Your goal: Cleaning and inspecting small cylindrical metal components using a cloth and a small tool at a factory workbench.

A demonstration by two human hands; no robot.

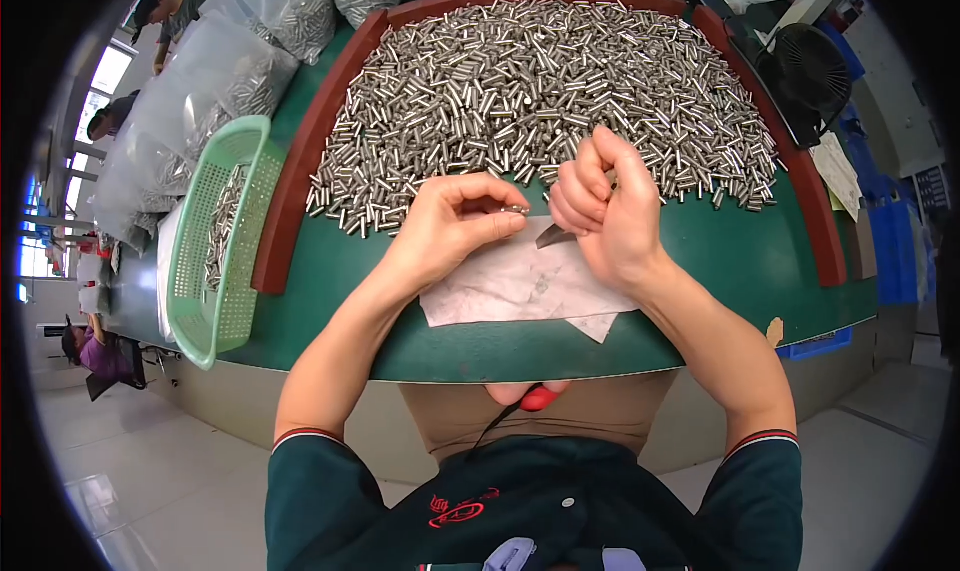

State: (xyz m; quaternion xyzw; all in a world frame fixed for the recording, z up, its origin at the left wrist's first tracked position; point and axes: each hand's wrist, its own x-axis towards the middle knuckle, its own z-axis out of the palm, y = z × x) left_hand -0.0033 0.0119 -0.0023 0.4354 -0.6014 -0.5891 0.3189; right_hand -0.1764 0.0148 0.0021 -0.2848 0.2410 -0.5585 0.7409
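Observation:
Between the thumb and fingers of my left hand (440, 231) is a small shiny metal pin (516, 209), its end showing at the fingertips. My right hand (615, 211) is curled round a tool with a pointed grey blade (552, 237); its handle is hidden in the fist. The blade tip points toward the left hand, a little apart from it. Both hands are above a stained whitish cloth (500, 296) on the green table (720, 301). Just beyond them spreads a large heap of short metal pins (540, 101).
A red-brown wooden border (300, 181) surrounds the heap at the sides and back. To the left stands a light green basket (185, 281) holding more pins. Clear plastic bags (205, 76) of pins line the far left. A black fan (808, 69) sits at the right. Other people are farther left.

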